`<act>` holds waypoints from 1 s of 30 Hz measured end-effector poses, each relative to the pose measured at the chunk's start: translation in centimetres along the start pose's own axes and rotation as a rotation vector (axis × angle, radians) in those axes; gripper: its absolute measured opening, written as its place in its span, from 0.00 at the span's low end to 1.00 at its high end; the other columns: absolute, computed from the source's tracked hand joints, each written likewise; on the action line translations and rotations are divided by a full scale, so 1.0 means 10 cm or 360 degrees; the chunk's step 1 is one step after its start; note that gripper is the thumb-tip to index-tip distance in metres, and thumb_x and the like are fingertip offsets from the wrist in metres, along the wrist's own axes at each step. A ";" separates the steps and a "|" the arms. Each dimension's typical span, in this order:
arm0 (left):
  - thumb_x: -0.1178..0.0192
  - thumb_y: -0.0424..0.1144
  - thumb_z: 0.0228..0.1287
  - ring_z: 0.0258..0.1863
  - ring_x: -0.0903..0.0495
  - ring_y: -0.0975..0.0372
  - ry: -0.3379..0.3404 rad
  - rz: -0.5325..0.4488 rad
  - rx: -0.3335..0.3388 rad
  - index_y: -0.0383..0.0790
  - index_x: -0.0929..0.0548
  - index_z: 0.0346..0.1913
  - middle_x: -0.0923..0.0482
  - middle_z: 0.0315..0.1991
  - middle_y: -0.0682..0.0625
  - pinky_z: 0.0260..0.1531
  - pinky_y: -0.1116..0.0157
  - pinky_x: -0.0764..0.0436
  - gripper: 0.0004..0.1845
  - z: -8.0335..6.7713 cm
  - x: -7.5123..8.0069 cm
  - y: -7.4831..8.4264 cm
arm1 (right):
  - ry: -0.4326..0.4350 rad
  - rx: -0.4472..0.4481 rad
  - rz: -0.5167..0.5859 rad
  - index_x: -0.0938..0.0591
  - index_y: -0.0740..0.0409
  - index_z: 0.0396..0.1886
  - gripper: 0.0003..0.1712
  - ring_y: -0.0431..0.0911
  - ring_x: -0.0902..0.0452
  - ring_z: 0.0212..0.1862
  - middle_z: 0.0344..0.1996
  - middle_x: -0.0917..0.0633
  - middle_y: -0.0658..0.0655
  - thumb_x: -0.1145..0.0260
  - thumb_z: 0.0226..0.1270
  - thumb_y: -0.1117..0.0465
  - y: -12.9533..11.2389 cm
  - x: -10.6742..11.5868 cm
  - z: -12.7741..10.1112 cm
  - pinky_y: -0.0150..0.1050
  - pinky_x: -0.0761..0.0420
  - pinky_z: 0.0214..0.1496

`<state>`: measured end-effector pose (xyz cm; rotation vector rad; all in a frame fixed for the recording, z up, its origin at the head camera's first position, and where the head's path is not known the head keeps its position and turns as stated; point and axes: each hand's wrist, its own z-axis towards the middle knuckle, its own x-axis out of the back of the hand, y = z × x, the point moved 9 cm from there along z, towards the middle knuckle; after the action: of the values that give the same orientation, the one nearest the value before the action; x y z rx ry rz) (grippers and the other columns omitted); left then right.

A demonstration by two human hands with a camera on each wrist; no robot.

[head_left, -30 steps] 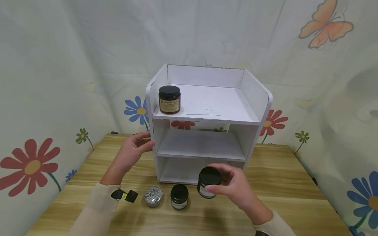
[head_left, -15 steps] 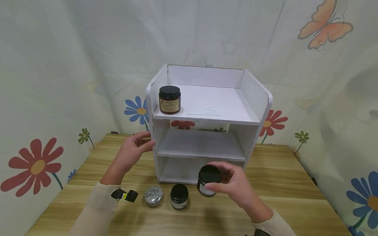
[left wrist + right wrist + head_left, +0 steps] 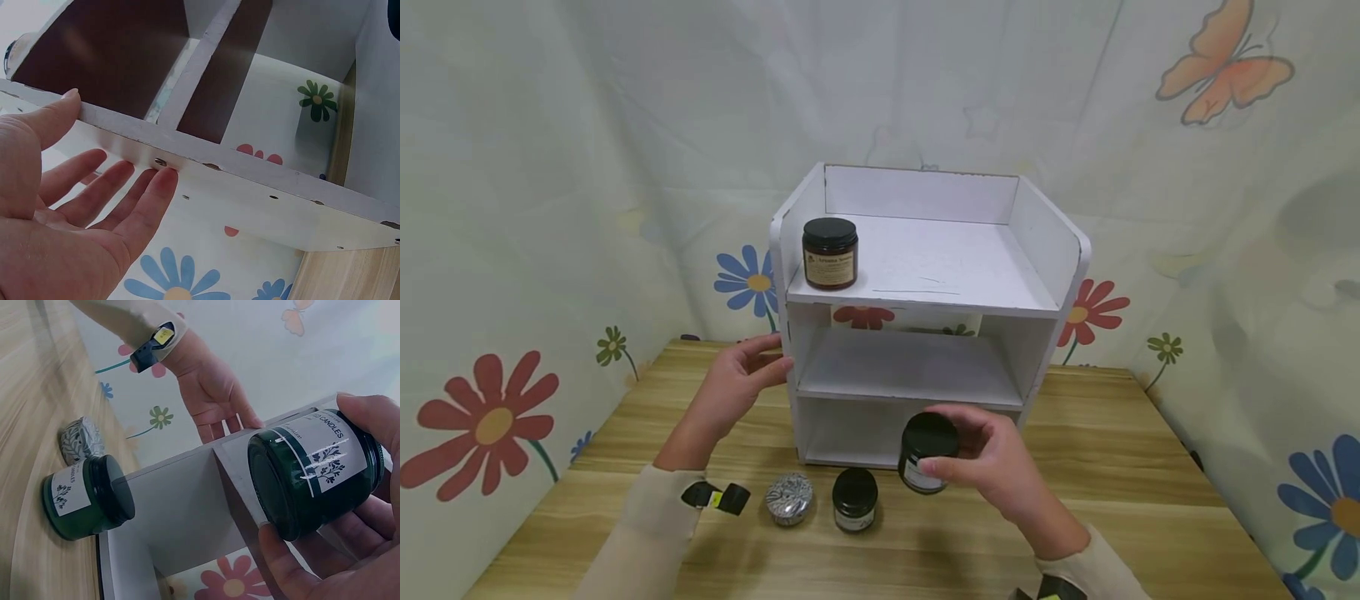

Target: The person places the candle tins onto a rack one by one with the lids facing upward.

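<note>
holding: right hand [image 3: 992, 467] has its fingers and thumb curled round a dark green candle jar [image 3: 927, 452], black lid on, lifted clear of the desk [image 3: 1120, 500].
jar from hand: at about 9 o'clock of the palm in the head view, touching; thumb below, fingers over the top and far side.
jar axis: tilted; the right wrist view shows its base [image 3: 275, 487] turned toward the camera and the label [image 3: 328, 456] facing up.
jar from shelf: just in front of the white shelf unit [image 3: 1052, 250], at the lower opening, toward its right half; the middle shelf board [image 3: 910, 367] lies at about 12 o'clock above the jar.
nearer hand: the right one, already on the jar; the left is well apart, at 10 o'clock from it.
bracing: left hand [image 3: 737, 383] lies flat and relaxed against the unit's left wall [image 3: 250, 187], fingers straight, thumb on the front edge, gripping nothing.
on desk: second green jar [image 3: 854, 498] just beside the held one at 8 o'clock; silver patterned tin [image 3: 789, 498] further left.
on top shelf: amber jar [image 3: 830, 252] at the left front corner.
</note>
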<state>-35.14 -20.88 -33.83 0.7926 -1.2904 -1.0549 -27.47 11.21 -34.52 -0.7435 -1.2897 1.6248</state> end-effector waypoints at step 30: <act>0.34 0.58 0.68 0.69 0.23 0.47 0.0006 0.0016 -0.0009 0.48 0.29 0.75 0.28 0.73 0.45 0.64 0.50 0.20 0.37 0.01 0.00 -0.01 | 0.0034 -0.0089 -0.0063 0.18 0.60 0.61 0.32 0.49 0.12 0.44 0.54 0.16 0.65 0.20 0.55 0.65 -0.08 -0.01 0.16 0.39 0.10 0.42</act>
<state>-35.21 -20.91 -33.90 0.7831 -1.2863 -1.0482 -28.56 10.49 -33.37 -0.7629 -1.3314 1.5510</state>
